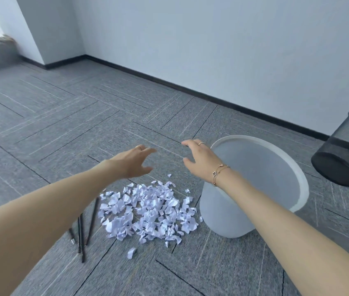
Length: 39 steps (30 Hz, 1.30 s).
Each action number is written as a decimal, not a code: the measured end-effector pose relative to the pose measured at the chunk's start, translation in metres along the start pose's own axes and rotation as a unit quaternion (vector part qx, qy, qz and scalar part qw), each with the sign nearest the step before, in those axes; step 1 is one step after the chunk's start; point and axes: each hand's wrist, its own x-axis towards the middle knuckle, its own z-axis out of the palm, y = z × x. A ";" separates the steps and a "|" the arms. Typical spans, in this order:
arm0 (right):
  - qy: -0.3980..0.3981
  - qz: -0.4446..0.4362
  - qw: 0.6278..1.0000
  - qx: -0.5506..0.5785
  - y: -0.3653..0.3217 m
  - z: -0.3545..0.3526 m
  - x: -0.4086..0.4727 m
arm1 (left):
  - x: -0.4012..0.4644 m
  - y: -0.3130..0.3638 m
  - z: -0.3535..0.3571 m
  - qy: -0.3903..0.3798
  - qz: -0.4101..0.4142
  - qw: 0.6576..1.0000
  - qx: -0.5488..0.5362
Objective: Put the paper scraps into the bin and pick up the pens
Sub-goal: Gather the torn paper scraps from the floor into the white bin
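A pile of white paper scraps (148, 210) lies on the grey carpet in the middle of the head view. Right of it stands a white plastic bin (222, 214), its inside looking bare. Several dark pens (82, 231) lie on the floor left of the pile, partly hidden by my left forearm. My left hand (134, 162) and my right hand (199, 160) hover above the floor beyond the pile, fingers spread and curled, holding nothing. A bracelet sits on my right wrist.
A black mesh bin (346, 154) stands at the far right near the wall. A white wall with a dark skirting board (190, 90) runs behind. One stray scrap (131, 252) lies nearer to me than the pile.
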 end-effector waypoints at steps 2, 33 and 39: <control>-0.028 -0.002 1.000 -0.001 -0.005 0.019 0.004 | -0.015 -0.017 0.015 -0.029 -0.023 0.999 -0.004; -0.110 0.181 0.973 -0.093 0.078 0.269 -0.059 | -0.087 -0.044 0.253 -0.008 -0.128 0.992 0.006; -0.064 0.146 0.985 -0.059 0.073 0.273 -0.035 | -0.060 -0.072 0.246 0.038 -0.134 0.990 -0.023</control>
